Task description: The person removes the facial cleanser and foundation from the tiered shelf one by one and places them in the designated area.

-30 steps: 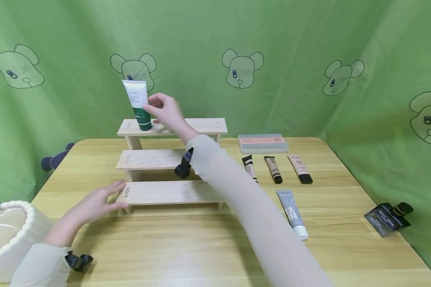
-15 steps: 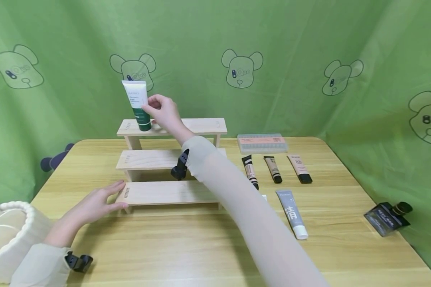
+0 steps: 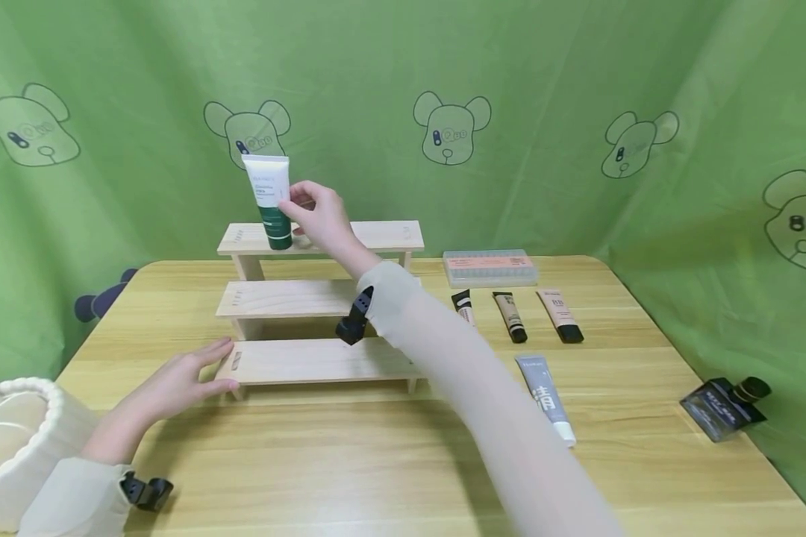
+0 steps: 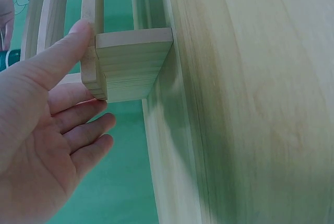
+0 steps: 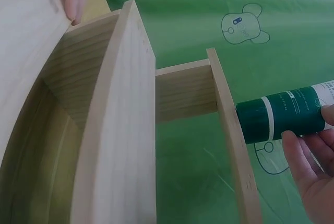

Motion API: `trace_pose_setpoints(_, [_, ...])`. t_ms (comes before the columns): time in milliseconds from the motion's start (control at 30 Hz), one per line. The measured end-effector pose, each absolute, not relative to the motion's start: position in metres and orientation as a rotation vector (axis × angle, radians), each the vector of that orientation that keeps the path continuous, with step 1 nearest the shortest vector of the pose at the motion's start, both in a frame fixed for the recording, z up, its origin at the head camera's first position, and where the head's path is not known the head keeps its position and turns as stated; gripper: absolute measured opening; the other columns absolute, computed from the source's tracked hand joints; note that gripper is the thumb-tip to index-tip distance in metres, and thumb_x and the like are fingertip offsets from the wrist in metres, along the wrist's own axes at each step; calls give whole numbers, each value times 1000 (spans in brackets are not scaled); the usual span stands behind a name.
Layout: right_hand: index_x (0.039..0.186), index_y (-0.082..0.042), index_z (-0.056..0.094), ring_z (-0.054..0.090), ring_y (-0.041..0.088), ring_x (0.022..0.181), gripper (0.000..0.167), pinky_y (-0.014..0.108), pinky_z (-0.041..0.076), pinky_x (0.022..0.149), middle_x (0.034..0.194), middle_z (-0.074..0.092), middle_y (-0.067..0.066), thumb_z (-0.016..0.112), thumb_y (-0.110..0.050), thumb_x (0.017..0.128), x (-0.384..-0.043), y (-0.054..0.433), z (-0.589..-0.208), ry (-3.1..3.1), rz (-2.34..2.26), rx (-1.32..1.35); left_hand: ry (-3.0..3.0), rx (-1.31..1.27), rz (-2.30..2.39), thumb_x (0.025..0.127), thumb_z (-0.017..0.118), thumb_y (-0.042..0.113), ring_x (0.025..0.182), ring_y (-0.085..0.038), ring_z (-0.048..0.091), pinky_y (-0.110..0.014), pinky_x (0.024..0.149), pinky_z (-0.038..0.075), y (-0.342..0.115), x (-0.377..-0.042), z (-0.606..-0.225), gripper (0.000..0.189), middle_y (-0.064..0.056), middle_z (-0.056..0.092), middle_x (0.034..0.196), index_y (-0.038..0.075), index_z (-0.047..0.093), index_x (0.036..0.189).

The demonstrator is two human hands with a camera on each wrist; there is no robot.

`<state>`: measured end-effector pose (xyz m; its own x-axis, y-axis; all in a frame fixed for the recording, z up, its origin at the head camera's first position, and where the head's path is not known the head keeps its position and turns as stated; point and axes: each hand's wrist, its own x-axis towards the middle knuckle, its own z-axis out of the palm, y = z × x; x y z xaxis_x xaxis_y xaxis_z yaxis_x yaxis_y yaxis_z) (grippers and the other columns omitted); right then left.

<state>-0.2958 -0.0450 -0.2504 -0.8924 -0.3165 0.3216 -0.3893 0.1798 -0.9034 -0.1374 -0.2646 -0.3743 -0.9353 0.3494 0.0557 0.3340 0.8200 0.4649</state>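
Observation:
In the head view a white and green squeeze tube [image 3: 273, 201] stands cap down, leaning slightly, on the top board of a three-step wooden display rack [image 3: 322, 298]. My right hand [image 3: 324, 218] pinches the tube's side between thumb and fingers. The right wrist view shows the green cap end [image 5: 255, 122] against the top board, with part of that hand cut off by the frame. My left hand [image 3: 186, 379] holds the left end of the lowest board. Its thumb lies on one face and its fingers reach the other side, as the left wrist view [image 4: 57, 114] shows.
Right of the rack lie a clear plastic case [image 3: 490, 268], several small tubes including a pink one [image 3: 560, 316], and a grey-blue tube [image 3: 544, 395]. A dark bottle [image 3: 722, 409] lies near the right edge. A white fabric-covered lamp-like object [image 3: 30, 440] stands at left.
My right hand has shifted the white and green tube a little to the right along the top board. The left hand keeps its place on the rack.

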Motion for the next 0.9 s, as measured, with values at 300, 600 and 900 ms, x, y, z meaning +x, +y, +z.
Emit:
trace_pose_setpoints(300, [107, 1, 60, 60, 19, 87, 22, 30, 56, 63, 98, 62, 9, 63, -10, 88, -286, -1, -254, -2288, 1966, 688, 2966, 559, 748, 83, 64, 43, 120, -49, 35, -58, 98, 29, -266, -135, -374, 76, -30, 35, 136, -10, 40, 132])
trace_pose_setpoints(600, [111, 2, 59, 59, 23, 90, 26, 34, 56, 69, 101, 61, 13, 63, -11, 88, -278, 56, -255, -2233, 2037, 603, 2962, 555, 746, 83, 64, 43, 120, -49, 35, -58, 98, 29, -266, -135, -373, 77, -30, 34, 137, -10, 39, 133])
trace_pose_setpoints(900, [109, 4, 59, 58, 23, 90, 27, 38, 55, 71, 101, 60, 15, 64, -9, 87, -263, 111, -259, -2213, 2036, 515, 2963, 555, 743, 83, 64, 42, 120, -50, 35, -58, 98, 28, -268, -134, -373, 76, -30, 34, 136, -11, 39, 132])
